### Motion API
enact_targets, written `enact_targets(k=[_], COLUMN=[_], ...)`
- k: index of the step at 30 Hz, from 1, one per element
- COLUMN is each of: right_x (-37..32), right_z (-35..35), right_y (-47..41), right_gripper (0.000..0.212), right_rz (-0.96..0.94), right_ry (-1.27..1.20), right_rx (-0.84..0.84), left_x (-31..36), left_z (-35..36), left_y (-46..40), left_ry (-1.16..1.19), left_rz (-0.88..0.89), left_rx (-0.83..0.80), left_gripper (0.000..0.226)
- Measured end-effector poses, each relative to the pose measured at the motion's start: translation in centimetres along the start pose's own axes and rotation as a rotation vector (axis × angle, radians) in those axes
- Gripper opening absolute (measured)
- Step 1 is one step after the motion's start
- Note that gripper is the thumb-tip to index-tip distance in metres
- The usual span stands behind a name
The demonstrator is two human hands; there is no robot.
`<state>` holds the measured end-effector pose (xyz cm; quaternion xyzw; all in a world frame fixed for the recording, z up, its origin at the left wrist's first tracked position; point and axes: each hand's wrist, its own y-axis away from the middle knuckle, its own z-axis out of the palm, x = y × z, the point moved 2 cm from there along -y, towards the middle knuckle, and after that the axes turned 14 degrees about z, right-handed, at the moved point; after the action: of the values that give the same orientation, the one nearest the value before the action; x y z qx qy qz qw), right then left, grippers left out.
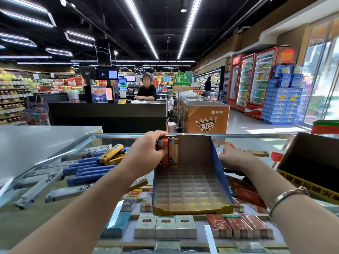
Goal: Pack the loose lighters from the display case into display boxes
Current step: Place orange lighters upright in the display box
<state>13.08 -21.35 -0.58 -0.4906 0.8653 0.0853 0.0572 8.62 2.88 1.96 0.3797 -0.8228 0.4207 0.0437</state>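
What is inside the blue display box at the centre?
The display box holds an orange lighter and a yellow lighter upright at its back left, the left hand gripping the orange one. Remaining grid slots look empty.

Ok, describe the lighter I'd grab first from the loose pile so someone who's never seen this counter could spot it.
Start at the glass display case, left of the display box that the left hand is loading. On the heap of blue lighters lies one yellow lighter, tilted, its metal head toward you. It is the only yellow one on top of the blue ones.
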Motion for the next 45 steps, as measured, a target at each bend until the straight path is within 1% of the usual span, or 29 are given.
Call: enact_targets(k=[2,4,5,7,9,14,19,23,25,28,30,33,35,37,38,40,41,43,44,45], right_x=[0.0,0.2,0.4,0.8,1.1,1.0,0.7,0.4,0.5,0.7,1.0,1.4,1.8,2.0,2.0,1.4,1.0,0.1,-0.4,-0.8], right_z=[-0.1,-0.3,-0.4,-0.7,-0.8,-0.5,-0.5,-0.3,-0.3,-0.7,-1.2,-1.8,-2.4,-3.3,-3.9,-5.0,-5.4,-5.4,-5.2,-4.9], right_y=[0.5,0.9,1.0,1.1,1.1,1.2,1.4,1.6,1.8,1.8,1.6,1.3,1.3,2.0,2.6,4.2,5.2,6.9,7.6,8.2], right_gripper=[0.065,0.057,0.057,0.065,0.073,0.07,0.053,0.06,0.059,0.057,0.055,0.051,0.047,0.042,0.038,0.039,0.043,0.047,0.046,0.046], right_rz=[-0.043,-0.075,-0.075,-0.069,-0.077,-0.089,-0.133,-0.164,-0.17,-0.183,-0.172,-0.159,-0.189,-0.24,-0.287,-0.459,-0.566,-0.745,-0.8,-0.83], right_ry=[0.021,-0.052,-0.138,-0.278,-0.318,-0.312,-0.308,-0.282,-0.299,-0.342,-0.449,-0.78,-0.985,-1.181,-1.285,-1.451,-1.478,-1.39,-1.305,-1.218], right_rx=[0.012,-0.007,-0.035,-0.094,-0.147,-0.163,-0.091,-0.109,-0.118,-0.088,-0.09,-0.165,-0.136,-0.115,-0.151,-0.314,-0.401,-0.494,-0.509,-0.509], left_x=[0.0,0.0,0.0,0.1,0.1,0.2,0.1,0.1,0.1,0.0,0.0,0.1,0.0,-0.1,-0.1,-0.1,-0.1,0.4,0.8,1.3], left_z=[-0.1,-0.1,-0.1,-0.1,-0.1,-0.2,-0.1,-0.2,-0.1,-0.1,-0.1,0.0,0.0,0.0,0.1,0.1,0.0,-0.5,-0.8,-1.1], left_y=[0.0,0.0,0.0,0.1,0.1,0.2,0.2,0.2,0.2,0.1,0.1,0.0,0.0,-0.1,-0.2,-0.3,-0.4,-0.5,-0.6,-0.7], left_ry=[0.002,0.0,-0.002,-0.004,-0.006,-0.004,-0.004,0.011,0.01,0.023,0.041,0.06,0.069,0.088,0.109,0.156,0.15,0.1,0.129,0.212], left_rz=[-0.008,-0.016,-0.018,-0.019,-0.025,-0.036,-0.035,-0.035,-0.033,-0.035,-0.033,-0.024,-0.026,-0.039,-0.053,-0.077,-0.077,-0.03,-0.003,0.013], left_rx=[0.002,0.002,0.001,-0.001,-0.005,-0.009,-0.011,-0.015,-0.012,-0.014,-0.021,-0.026,-0.033,-0.048,-0.061,-0.084,-0.085,-0.043,-0.014,0.006], left_gripper=[0.043,0.043,0.043,0.043,0.045,0.046,0.045,0.045,0.045,0.044,0.043,0.042,0.042,0.043,0.043,0.046,0.047,0.046,0.041,0.034])
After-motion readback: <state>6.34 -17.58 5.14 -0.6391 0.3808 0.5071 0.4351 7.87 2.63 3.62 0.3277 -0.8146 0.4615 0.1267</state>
